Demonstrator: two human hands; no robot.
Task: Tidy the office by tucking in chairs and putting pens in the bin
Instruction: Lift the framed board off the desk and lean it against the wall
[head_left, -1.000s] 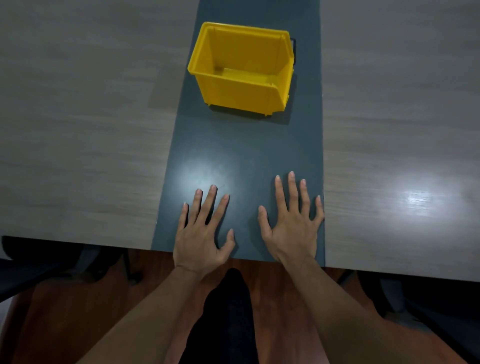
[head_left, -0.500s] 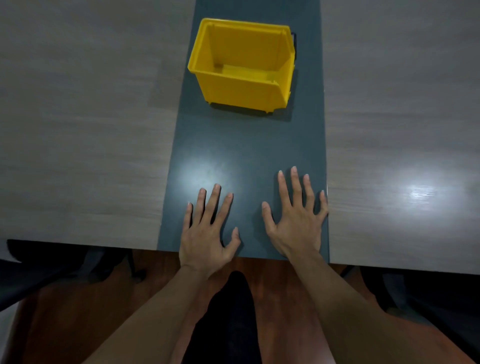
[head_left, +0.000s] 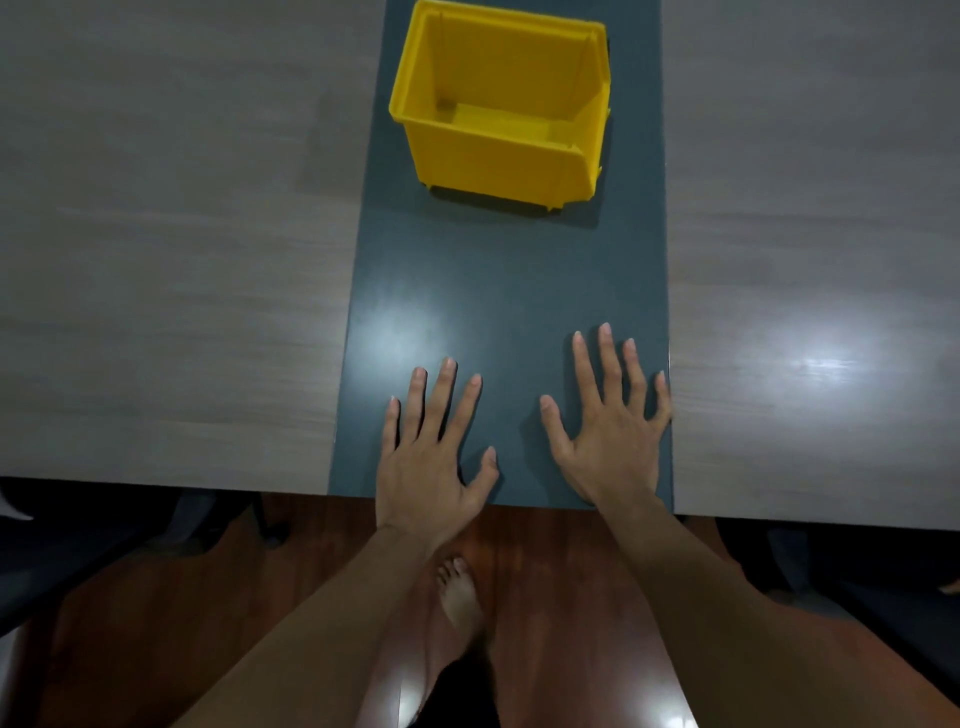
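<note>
- The left hand and right hand are lying flat and spread on the desk, both near its front edge, holding nothing.
- The yellow bin is sitting beyond the hands, apparently empty.
- No pens are showing; judging by this, the next move calls for finding one, or a chair.

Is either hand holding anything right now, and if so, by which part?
Nothing is held. The left hand and right hand lie flat, fingers spread, on the dark strip of the table, short of the yellow bin.
</note>
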